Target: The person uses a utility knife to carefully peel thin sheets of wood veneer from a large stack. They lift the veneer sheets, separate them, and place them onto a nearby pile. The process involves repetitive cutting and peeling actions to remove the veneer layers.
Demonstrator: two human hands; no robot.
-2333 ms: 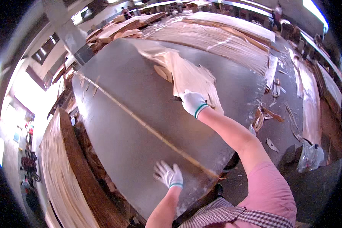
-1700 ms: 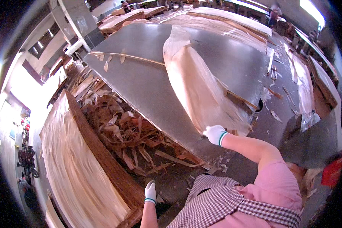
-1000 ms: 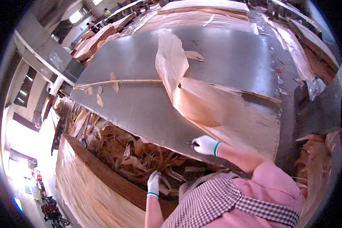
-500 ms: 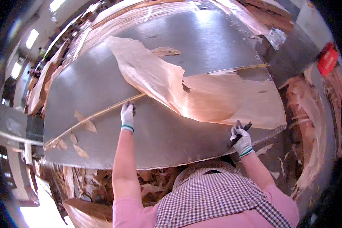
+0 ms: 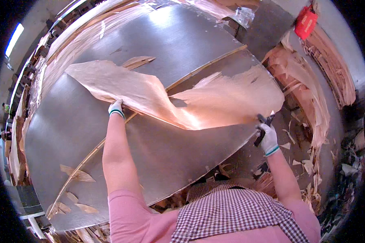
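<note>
A large thin sheet of pale wood veneer [image 5: 134, 87] lies across the metal-topped table [image 5: 162, 162], wavy and raised in the middle, with a ragged far edge. My left hand [image 5: 116, 107], in a white glove, is closed on the sheet's near edge, left of its middle; the fingertips are partly hidden there. My gloved right hand [image 5: 268, 137] is wrapped round a black utility knife [image 5: 258, 139], by the sheet's near right corner. A long thin wooden strip [image 5: 89, 156] runs diagonally across the table and passes beneath the veneer.
Small veneer scraps [image 5: 78, 174] lie by the strip at the left, and another scrap [image 5: 138, 62] beyond the sheet. Stacked veneer [image 5: 52, 67] lines the far left. Veneer offcuts [image 5: 304, 93] heap up at the right, below a red bag [image 5: 305, 23].
My left hand has gone from the wooden strip to the veneer's near edge and closed on it. The right hand still has the knife. The view has turned to the right.
</note>
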